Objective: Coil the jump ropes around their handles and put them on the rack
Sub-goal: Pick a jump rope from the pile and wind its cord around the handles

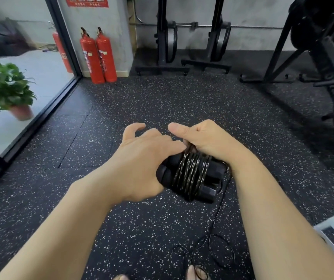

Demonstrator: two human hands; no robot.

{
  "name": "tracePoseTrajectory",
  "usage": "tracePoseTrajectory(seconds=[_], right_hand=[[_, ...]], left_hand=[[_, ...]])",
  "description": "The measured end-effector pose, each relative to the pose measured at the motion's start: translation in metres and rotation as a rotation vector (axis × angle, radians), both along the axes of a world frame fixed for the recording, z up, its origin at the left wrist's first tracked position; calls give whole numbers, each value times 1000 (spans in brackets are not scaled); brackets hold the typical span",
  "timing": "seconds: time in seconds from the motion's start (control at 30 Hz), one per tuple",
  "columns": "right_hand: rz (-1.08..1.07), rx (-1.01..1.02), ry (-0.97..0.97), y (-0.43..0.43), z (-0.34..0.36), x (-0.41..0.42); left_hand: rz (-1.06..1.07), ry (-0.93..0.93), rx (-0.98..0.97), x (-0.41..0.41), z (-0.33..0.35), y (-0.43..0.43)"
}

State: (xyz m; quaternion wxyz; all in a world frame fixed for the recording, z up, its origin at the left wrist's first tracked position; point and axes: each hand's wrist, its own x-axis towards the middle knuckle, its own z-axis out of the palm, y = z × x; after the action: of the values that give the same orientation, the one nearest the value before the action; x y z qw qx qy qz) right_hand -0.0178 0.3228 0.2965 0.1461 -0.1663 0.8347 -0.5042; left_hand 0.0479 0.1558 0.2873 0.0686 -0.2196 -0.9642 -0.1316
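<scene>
Both hands meet over the bundle at chest height as I watch through the head camera. Two black handles (206, 178), matte, cylindrical and round-ended, lie side by side. One thin black rope (190, 174) with pale glinting flecks is wound tightly across them in several turns; motion blur keeps me from counting them exactly. My right hand (208, 138) grips the far side of the bundle, fingers curled over the coils and thumb stretched out straight. My left hand (141, 158) is loose and spread, palm resting over the rounded handle ends, one digit touching the top of the coil, nothing clasped. The rope's slack tail (215, 215) drops from the right end and lies in loose loops on the floor (162, 102), a black rubber mat speckled white. Beyond stand two glossy red fire extinguishers (98, 55) and one leafy potted plant (6, 87).
</scene>
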Motion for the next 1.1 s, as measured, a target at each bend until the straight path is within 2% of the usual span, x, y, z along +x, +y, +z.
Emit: tracePoseTrajectory(seconds=[0.23, 0.3, 0.4, 0.5, 0.67, 0.87, 0.97, 1.1], right_hand=[[-14, -38, -109, -3, -12, -6], [-53, 19, -53, -8, -21, -9], [-175, -129, -237, -14, -29, -9], [-214, 21, -113, -21, -28, -6], [-208, 146, 45, -28, -29, -8], [-225, 240, 162, -30, -26, -5], [-247, 242, 169, -30, -27, -5], [-231, 280, 241, -31, -22, -2]], left_hand=[[-15, -34, 211, -3, 6, -4], [59, -80, 263, -2, 8, -3], [230, -197, 419, -1, 6, -5], [325, -253, 538, -5, 3, -9], [397, -408, 762, -6, 2, -15], [448, -713, 1210, -7, 4, -36], [446, -729, 1276, -7, 1, -41], [470, -649, 1275, -8, -1, -46]])
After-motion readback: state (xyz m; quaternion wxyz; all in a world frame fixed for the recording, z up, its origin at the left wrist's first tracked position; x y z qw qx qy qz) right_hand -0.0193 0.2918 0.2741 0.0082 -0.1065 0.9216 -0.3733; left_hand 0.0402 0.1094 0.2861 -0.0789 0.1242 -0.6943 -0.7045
